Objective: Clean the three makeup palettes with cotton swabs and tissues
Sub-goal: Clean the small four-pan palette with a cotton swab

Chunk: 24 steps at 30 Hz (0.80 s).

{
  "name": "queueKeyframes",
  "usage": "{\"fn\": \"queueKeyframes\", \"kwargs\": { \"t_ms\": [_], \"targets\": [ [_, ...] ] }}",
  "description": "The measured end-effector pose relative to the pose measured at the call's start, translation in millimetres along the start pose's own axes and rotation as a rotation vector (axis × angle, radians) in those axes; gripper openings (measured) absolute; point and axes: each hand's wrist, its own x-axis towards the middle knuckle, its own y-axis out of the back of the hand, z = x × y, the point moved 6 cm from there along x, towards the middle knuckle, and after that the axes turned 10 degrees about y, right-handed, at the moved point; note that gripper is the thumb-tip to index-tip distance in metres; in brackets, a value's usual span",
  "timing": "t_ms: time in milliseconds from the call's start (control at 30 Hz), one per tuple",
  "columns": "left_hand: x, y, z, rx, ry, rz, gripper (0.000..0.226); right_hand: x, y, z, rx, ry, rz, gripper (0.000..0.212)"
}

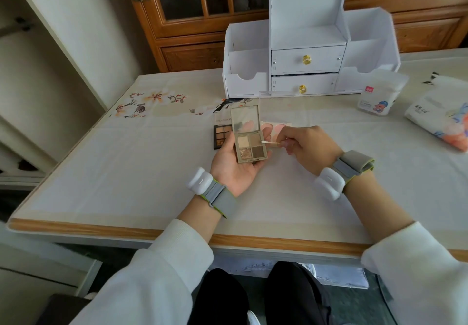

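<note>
Four-pan eyeshadow palette (249,147), lid up, lies cradled in the left hand (235,170) above the worktop (126,172), grip curled round its case to steady it; the right hand (309,147) grip pinches a cotton swab (269,143), tip touching the pans

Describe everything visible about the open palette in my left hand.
The four-pan palette is a square compact with an olive-beige case. It is open, with its clear lid standing up. The pans are pale cream, taupe, glittery bronze and dark brown. It rests in the left hand, fingers curled round its edges. A cotton swab, pinched by the right hand, touches near the taupe pan.
</note>
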Motion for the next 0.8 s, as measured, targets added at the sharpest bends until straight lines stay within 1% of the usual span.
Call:
{"fn": "queueKeyframes", "kwargs": {
  "t_ms": [133,300,467,633,800],
  "targets": [
    [-1.7,-1.6,2.1,-0.007,-0.009,-0.017,0.036,-1.8,-3.4,-0.3,0.017,-0.010,-0.047,0.020],
    [0.4,-0.6,-0.7,0.014,-0.003,-0.014,0.045,0.0,0.6,1.2,0.002,0.007,0.011,0.016],
    [-0.4,-2.9,-1.1,0.065,-0.002,-0.033,0.044,0.0,3.7,0.8,0.019,0.017,0.053,0.016],
    [1.1,-0.4,-0.2,0.009,0.003,-0.011,0.043,0.0,-1.6,0.2,0.012,-0.008,-0.038,0.016],
    [-0.5,-1.0,1.1,-0.061,-0.001,0.008,0.043,-2.0,-5.6,-0.9,0.052,-0.031,-0.075,0.016]
  ]
}}
